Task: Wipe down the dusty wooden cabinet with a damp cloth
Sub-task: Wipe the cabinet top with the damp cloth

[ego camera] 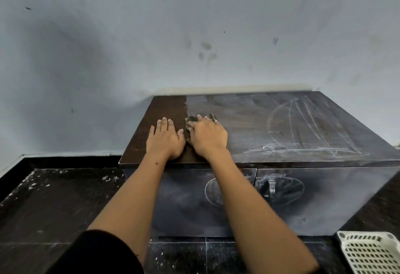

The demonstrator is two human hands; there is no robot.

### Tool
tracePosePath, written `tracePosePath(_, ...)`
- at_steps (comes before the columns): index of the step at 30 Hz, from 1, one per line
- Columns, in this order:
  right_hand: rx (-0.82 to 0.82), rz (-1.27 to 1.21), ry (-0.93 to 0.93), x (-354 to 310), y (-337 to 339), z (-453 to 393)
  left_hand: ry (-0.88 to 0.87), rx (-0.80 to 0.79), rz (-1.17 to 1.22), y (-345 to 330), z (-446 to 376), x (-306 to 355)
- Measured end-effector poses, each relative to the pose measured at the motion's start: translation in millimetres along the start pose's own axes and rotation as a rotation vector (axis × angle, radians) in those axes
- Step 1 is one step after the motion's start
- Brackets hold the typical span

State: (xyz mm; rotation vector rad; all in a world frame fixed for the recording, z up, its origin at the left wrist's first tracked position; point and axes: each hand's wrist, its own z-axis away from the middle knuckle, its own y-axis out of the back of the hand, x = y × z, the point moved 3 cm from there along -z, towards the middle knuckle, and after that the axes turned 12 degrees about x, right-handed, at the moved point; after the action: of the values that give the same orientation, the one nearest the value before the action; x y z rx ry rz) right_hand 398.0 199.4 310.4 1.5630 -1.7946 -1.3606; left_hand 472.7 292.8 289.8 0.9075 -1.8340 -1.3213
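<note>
A low dark wooden cabinet stands against the wall. Its top is clean dark brown in a strip at the left and grey with dust and chalky streaks over the rest. My right hand presses flat on a dark crumpled cloth at the line where the clean strip meets the dust; only the cloth's far edge shows past my fingers. My left hand lies flat and empty on the clean strip, fingers spread, thumb next to my right hand. The cabinet's dusty front has two doors with a metal handle.
A white perforated plastic basket sits on the floor at the lower right, close to the cabinet's corner. The dark tiled floor at the left is speckled with white dust. A stained pale wall rises right behind the cabinet.
</note>
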Motion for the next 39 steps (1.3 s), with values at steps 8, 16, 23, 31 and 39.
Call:
tracePosePath(8, 0.187, -0.004, -0.052, 2, 9, 61, -0.013, 0.020, 0.008, -6, -5, -1)
tracePosePath(16, -0.019, 0.003, -0.046, 1, -3, -17, -0.009, 0.022, -0.007, -4, -3, 0)
tracePosePath(23, 0.159, -0.007, -0.075, 3, -5, 35, -0.011, 0.029, -0.005, -7, -4, -1)
tracePosePath(31, -0.001, -0.001, -0.071, 2, -11, -33, -0.015, 0.011, -0.008, -1, -1, 3)
tracePosePath(39, 0.168, 0.024, -0.109, 6, -5, 36, -0.131, 0.025, -0.140, 1, -10, 8)
